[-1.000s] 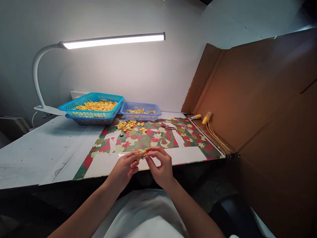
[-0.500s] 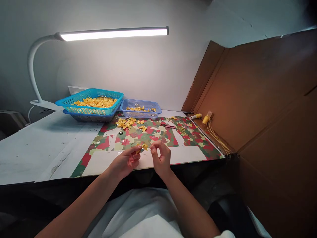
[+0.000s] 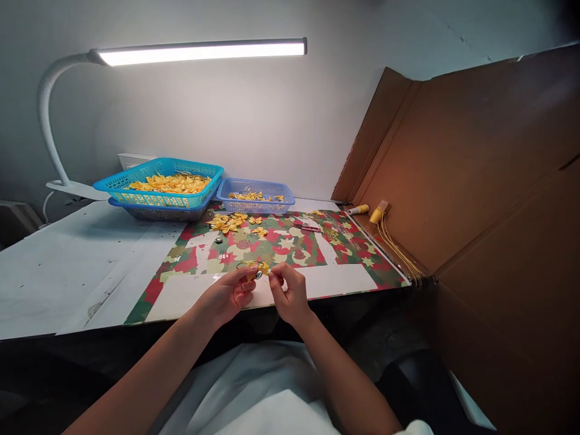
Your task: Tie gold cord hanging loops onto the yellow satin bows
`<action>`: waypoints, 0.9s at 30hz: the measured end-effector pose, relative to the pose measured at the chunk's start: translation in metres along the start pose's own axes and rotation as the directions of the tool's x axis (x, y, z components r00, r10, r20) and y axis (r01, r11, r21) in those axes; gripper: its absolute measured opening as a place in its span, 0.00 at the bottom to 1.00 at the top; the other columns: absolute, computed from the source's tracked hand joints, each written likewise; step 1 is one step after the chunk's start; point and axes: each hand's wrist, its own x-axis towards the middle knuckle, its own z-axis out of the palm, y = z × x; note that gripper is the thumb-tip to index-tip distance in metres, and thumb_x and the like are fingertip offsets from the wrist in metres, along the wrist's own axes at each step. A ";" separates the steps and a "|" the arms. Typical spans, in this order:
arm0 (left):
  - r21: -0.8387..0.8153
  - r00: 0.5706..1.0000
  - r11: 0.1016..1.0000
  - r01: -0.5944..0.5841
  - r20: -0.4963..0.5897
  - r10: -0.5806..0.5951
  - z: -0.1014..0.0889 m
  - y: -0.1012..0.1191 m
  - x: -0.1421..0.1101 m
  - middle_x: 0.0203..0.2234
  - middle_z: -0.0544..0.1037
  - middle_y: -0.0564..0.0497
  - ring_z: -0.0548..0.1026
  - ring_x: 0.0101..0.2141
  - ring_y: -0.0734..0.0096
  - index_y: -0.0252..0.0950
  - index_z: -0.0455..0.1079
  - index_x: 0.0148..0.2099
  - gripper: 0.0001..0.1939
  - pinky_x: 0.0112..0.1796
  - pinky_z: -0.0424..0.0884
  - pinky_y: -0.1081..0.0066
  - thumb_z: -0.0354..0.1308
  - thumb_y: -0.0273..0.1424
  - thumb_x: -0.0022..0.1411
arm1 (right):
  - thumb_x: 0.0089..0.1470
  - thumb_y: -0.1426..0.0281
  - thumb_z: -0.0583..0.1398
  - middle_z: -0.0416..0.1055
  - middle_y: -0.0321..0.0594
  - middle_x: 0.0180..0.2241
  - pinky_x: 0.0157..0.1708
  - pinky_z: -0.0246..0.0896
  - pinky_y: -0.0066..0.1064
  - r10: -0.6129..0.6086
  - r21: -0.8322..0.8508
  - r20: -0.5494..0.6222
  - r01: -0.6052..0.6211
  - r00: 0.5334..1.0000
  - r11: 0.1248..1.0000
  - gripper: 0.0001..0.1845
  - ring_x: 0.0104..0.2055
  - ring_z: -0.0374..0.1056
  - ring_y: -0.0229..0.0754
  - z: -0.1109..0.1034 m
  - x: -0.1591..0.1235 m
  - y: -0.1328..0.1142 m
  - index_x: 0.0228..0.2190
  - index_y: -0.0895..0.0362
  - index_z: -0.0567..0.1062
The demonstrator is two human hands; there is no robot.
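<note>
My left hand (image 3: 230, 293) pinches a small yellow ribbon bow (image 3: 263, 266) between thumb and fingers, above the table's front edge. A shiny silver round piece (image 3: 258, 275) sits just under the bow, and a thin golden loop (image 3: 240, 264) sticks out to its left. My right hand (image 3: 290, 295) is closed in a pinch at the bow's right end. What lies between its fingertips is too small to make out. Farther back on the patterned sheet (image 3: 290, 257) lie a pile of yellow bows (image 3: 226, 223) and a silver round piece (image 3: 219, 240).
A turquoise basket (image 3: 158, 198) heaped with yellow bows is stacked on a blue one; a smaller blue basket (image 3: 256, 206) stands beside it. Pink-handled snips (image 3: 307, 228) lie behind my hands. Yellow spools (image 3: 379, 212), cords (image 3: 401, 257) and a cardboard wall (image 3: 489, 181) are rightward. A lamp (image 3: 203, 52) hangs above.
My right hand has moved left, bringing its pinched fingertips up to the bow's right end. My left hand keeps its hold on the bow. The view has shifted slightly.
</note>
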 end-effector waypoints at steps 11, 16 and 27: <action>0.050 1.000 0.999 -0.020 0.018 0.019 -0.002 0.001 -0.002 0.16 0.66 0.60 0.60 0.16 0.86 0.31 0.71 0.24 0.10 0.11 0.59 0.84 0.70 0.23 0.40 | 0.58 0.70 0.54 0.59 0.31 0.21 0.24 0.55 0.27 -0.003 0.040 -0.027 0.004 1.000 0.999 0.10 0.23 0.57 0.34 -0.001 -0.002 0.001 0.25 0.54 0.64; 0.075 0.999 0.997 -0.033 0.010 0.032 -0.003 0.001 -0.004 0.17 0.67 0.59 0.62 0.16 0.85 0.30 0.73 0.24 0.08 0.12 0.61 0.84 0.70 0.22 0.40 | 0.57 0.68 0.53 0.61 0.31 0.21 0.25 0.55 0.28 0.013 0.008 -0.005 -0.013 1.000 1.000 0.10 0.23 0.57 0.35 -0.002 -0.002 0.000 0.24 0.53 0.64; 0.106 0.995 0.991 -0.087 0.051 0.082 -0.005 -0.002 -0.004 0.16 0.66 0.57 0.62 0.18 0.82 0.31 0.72 0.23 0.09 0.15 0.59 0.83 0.70 0.25 0.41 | 0.57 0.69 0.53 0.61 0.32 0.21 0.25 0.56 0.28 -0.006 0.007 0.015 0.006 1.000 1.000 0.09 0.23 0.57 0.36 -0.004 -0.002 -0.002 0.24 0.53 0.64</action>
